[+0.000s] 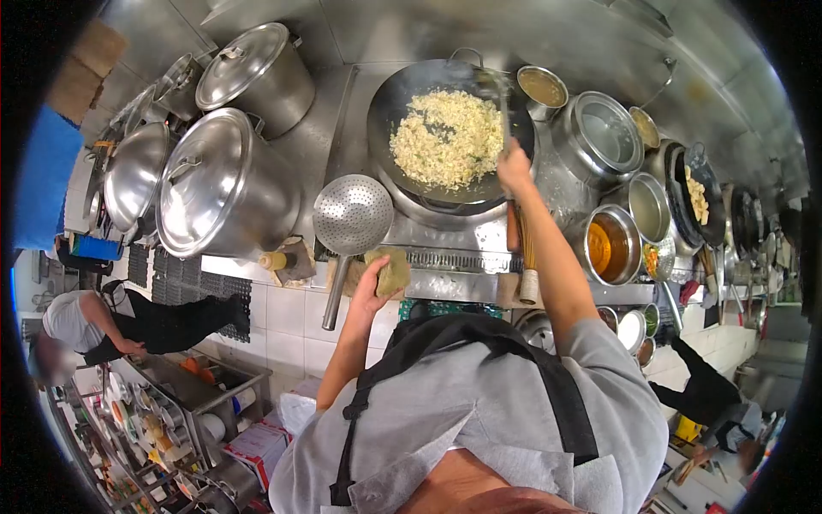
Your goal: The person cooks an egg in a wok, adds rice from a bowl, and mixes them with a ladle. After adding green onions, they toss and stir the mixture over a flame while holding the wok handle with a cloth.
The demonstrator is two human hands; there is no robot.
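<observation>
A black wok [385, 120] with fried rice [447, 141] spread inside sits on the stove in front of me. My right hand [514, 167] is closed round the handle of a ladle [503, 107], whose head is blurred near the wok's upper right edge. Below the wok, my left hand [370, 289] grips a folded greenish cloth [394, 272] at the counter's front edge. Just left of that cloth, a perforated strainer [353, 212] lies with its handle pointing toward me. A bamboo brush [528, 257] lies under my right forearm.
Large lidded pots [227, 184] stand on the left. To the right are a pot of orange liquid [610, 246], a steel pot [608, 133] and another wok [704, 197]. One person [94, 325] is at far left, another [728, 420] at lower right.
</observation>
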